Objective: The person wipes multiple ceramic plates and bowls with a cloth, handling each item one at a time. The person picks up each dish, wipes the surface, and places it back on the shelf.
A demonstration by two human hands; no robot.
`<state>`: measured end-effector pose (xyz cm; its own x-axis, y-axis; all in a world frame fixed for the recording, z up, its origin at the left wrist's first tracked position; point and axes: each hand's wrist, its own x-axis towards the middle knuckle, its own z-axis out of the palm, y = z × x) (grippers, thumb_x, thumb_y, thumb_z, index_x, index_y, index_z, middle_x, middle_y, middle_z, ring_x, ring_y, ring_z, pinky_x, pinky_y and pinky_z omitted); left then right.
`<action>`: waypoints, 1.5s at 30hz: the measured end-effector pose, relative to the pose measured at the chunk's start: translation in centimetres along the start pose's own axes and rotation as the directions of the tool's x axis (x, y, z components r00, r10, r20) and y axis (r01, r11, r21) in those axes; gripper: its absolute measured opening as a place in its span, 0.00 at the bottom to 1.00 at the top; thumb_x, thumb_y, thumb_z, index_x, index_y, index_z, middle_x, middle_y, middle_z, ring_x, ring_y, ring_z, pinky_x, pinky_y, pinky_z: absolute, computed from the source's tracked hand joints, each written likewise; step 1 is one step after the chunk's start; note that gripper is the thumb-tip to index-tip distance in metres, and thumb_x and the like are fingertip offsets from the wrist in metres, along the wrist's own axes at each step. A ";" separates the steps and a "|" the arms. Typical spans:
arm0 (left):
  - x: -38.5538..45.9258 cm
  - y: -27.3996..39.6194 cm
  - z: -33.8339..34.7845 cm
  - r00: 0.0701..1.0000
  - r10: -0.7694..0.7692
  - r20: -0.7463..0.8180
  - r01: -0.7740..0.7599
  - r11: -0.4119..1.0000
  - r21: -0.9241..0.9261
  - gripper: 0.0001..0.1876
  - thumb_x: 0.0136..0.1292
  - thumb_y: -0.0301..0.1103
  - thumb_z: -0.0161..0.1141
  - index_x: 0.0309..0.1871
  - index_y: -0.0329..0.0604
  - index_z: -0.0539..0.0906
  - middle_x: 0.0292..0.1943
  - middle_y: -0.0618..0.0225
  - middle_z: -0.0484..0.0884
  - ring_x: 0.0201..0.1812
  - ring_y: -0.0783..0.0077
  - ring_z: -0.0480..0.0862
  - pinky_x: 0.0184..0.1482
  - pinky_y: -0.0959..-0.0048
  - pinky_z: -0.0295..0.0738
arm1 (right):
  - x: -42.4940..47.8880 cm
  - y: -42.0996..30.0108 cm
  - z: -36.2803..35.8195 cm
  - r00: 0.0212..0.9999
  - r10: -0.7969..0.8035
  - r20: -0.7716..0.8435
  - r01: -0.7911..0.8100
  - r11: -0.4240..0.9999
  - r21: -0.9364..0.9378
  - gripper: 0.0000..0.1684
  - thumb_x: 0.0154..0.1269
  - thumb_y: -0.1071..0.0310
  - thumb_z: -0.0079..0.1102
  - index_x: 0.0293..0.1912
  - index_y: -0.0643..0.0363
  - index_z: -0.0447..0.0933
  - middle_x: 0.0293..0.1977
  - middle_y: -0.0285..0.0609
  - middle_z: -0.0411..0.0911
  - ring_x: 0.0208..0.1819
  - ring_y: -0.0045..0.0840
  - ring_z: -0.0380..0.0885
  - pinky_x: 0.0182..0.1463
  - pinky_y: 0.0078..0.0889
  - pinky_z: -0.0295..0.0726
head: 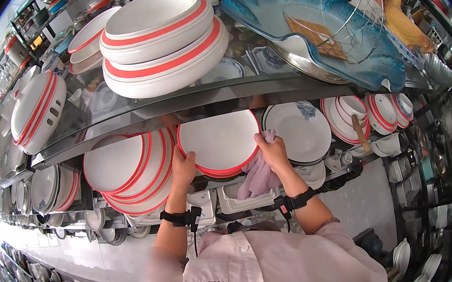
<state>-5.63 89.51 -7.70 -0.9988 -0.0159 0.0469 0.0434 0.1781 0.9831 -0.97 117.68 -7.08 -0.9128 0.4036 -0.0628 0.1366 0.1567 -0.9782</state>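
Between my hands is a white oval plate with a red rim (pixel 219 141), on top of similar red-rimmed plates on the shelf below the glass one. My left hand (pixel 183 167) grips its left edge, thumb over the rim. My right hand (pixel 273 150) has its thumb at the right edge and also holds a mauve cloth (pixel 255 175), which hangs down in folds. To the left lies a stack of red-rimmed oval plates (pixel 114 165). On the right sits a stack of dark-rimmed plates (pixel 297 132) with a blue floral mark. The upper shelf hides the far edge of the held plate.
The glass upper shelf's dark front edge (pixel 187 99) runs just above my hands. On it stand stacked white bowls with red bands (pixel 163 43), a lidded white dish (pixel 38 113) and a wavy blue glass bowl (pixel 270 17). A wooden handle (pixel 359 131) juts out at right.
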 end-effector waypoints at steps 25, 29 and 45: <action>-7.0 10.2 -4.4 0.931 0.049 0.362 -0.044 0.999 -0.021 0.12 0.67 0.29 0.65 0.50 0.37 0.81 0.25 0.78 0.74 0.27 0.86 0.70 0.30 0.81 0.65 | -10.5 -7.0 -6.4 0.957 -0.066 0.282 -0.111 0.815 0.569 0.26 0.78 0.56 0.55 0.64 0.66 0.72 0.56 0.40 0.78 0.57 0.20 0.76 0.62 0.27 0.75; -8.2 9.8 -4.0 0.815 0.138 0.562 -0.035 0.981 -0.189 0.22 0.64 0.29 0.69 0.60 0.37 0.76 0.38 0.71 0.83 0.34 0.84 0.77 0.35 0.81 0.73 | -14.8 -7.3 -7.0 0.852 -0.147 0.503 -0.182 0.817 0.547 0.30 0.79 0.57 0.55 0.69 0.66 0.68 0.62 0.39 0.76 0.61 0.22 0.74 0.66 0.31 0.72; -11.4 5.7 -2.6 0.669 0.377 0.640 -0.039 0.878 -0.476 0.12 0.58 0.21 0.71 0.46 0.34 0.84 0.38 0.68 0.83 0.39 0.79 0.79 0.42 0.75 0.75 | -23.2 -6.0 -3.6 0.939 -0.008 0.345 0.035 0.997 -0.070 0.23 0.79 0.57 0.54 0.64 0.61 0.70 0.50 0.36 0.77 0.53 0.19 0.72 0.59 0.28 0.73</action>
<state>6.06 88.17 -2.21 -0.6670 0.6867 0.2889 0.0889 -0.3117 0.9460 20.82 110.63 0.99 -0.9907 0.0663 -0.1190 0.1314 0.2338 -0.9634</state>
